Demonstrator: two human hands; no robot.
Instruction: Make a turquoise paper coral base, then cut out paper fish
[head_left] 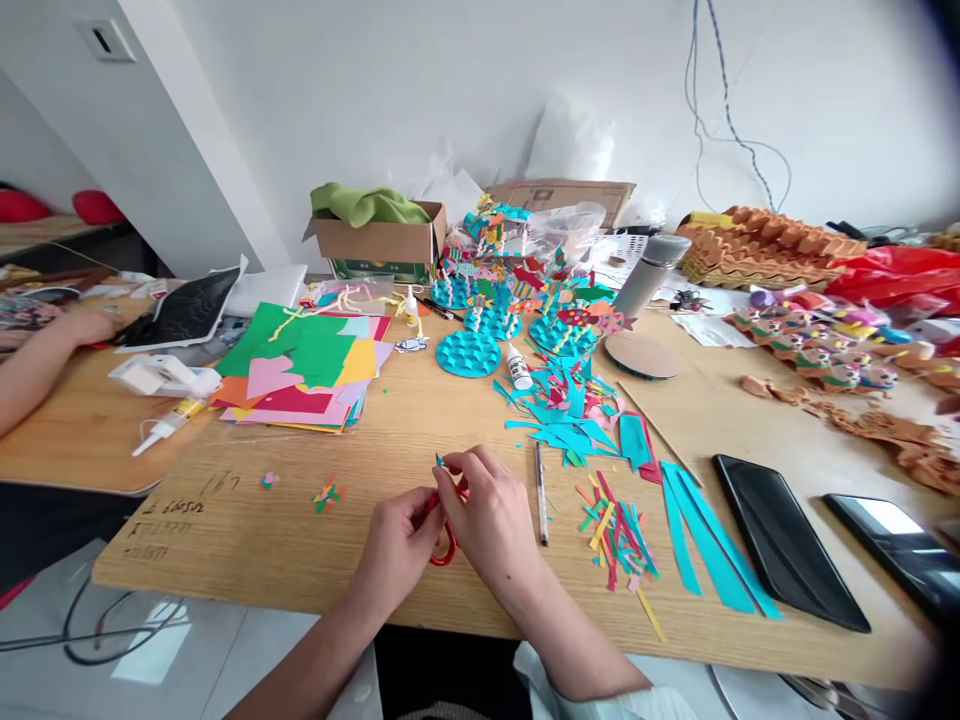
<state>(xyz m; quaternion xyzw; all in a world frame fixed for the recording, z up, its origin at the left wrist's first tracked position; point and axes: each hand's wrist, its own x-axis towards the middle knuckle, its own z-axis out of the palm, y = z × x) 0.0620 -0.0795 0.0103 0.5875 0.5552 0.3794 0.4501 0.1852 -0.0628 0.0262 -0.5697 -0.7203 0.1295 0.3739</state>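
Note:
Both my hands meet above the front of the table. Red-handled scissors are between them, with one loop hanging below the fingers and the blades mostly hidden. My left hand is closed, its fingertips pinched at the red handle. Closed too, my right hand pinches a tiny blue paper piece between thumb and fingers. Right of this hand lie a pen and a pile of thin coloured paper strips. Small clusters of paper bits lie to the left.
Coloured paper sheets are stacked at the left. Blue scraps, a glue bottle and a blue scalloped disc lie ahead. A black phone and long blue strips are at the right. Another person's arm rests far left.

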